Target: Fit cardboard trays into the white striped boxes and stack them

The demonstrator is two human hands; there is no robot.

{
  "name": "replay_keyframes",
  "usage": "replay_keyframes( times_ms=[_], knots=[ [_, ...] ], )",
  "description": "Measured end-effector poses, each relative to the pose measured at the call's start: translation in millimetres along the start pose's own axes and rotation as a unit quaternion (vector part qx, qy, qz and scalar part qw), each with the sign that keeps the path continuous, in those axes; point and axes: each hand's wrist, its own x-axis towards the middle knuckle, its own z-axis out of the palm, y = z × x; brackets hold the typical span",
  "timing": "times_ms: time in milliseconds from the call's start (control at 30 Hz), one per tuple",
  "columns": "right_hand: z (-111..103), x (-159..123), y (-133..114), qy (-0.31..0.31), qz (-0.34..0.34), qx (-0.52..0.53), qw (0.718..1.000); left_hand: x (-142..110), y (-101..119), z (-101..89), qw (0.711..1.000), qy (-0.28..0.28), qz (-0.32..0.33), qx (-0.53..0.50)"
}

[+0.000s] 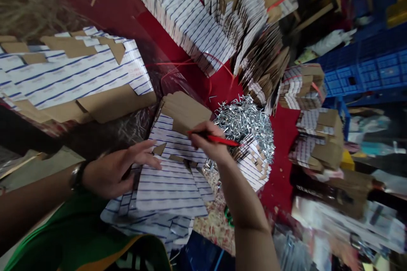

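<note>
My right hand is closed around a slim red pen-like tool. One end of it sticks out past the heel of the hand; its exact kind is unclear. Under the hand lies a stack of flat cardboard box blanks, white with blue stripes and bare brown flaps. My left hand has its fingers spread, with the fingertips at the left edge of the top blank. Just right of my right hand is a heap of small silver metal pieces. A striped cardboard piece lies against the heap.
More striped blanks lie at the left. Tall stacks of folded cardboard stand at the back on a red surface. Cardboard bundles and blue crates are on the right. A red strap lies behind the blanks.
</note>
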Motion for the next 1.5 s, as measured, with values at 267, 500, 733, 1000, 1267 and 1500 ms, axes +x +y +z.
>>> replay_keyframes(
  times_ms=[267, 500, 733, 1000, 1267, 1500],
  knots=[
    [74.0, 3.2, 51.1, -0.055, -0.132, -0.195, 0.970, 43.6, -35.2, -10.9, 0.961, 0.077, -0.128, 0.234],
    [81.9, 1.7, 52.0, -0.020, -0.150, -0.176, 0.973, 69.9, -55.4, 3.1, 0.923, 0.028, -0.223, 0.313],
    [-4.3, 5.7, -1.3, 0.420, -0.143, 0.086, 0.892, 51.8, -35.7, 13.7, 0.957, 0.182, -0.036, 0.225],
    [6.0, 7.3, 8.5, -0.049, -0.026, -0.033, 0.998, 4.2, 0.0, -4.6, 0.999, 0.020, -0.013, 0.031],
    [73.3, 12.2, 47.7, -0.106, -0.131, -0.191, 0.967, 42.8, -45.0, -2.5, 0.936, 0.082, -0.220, 0.263],
    [82.7, 16.1, 51.7, -0.085, -0.096, -0.195, 0.972, 59.8, -54.6, 3.5, 0.909, 0.018, -0.281, 0.307]
  ],
)
